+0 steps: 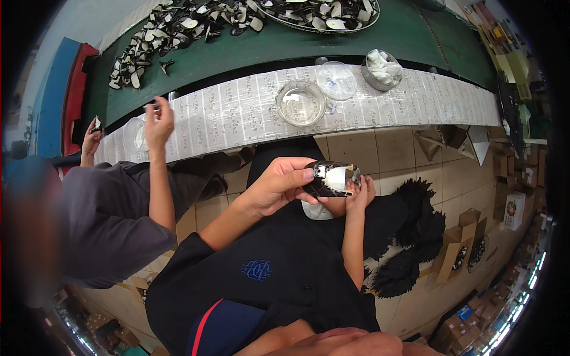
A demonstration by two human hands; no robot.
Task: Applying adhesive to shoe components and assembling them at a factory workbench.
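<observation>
Above my lap, my left hand (282, 187) grips a black shoe heel (333, 179) with a criss-cross pattern and a white inner face. My left thumb lies along its upper left edge. My right hand (361, 194) is closed at its right end, where tan flaps and a small greyish piece show between the fingertips. Whether that piece belongs to the heel I cannot tell. Below the heel, something pale (317, 210) rests on my lap.
A green work surface (285, 54) holds a heap of black-and-white heels (172, 26) and a loaded tray (356, 24). On the white-covered ledge (231, 107) stand a clear bowl (301, 104), a lid (336, 80) and a tin of white cloth (382, 70). A co-worker (119, 219) sits left; cartons (457, 246) stand right.
</observation>
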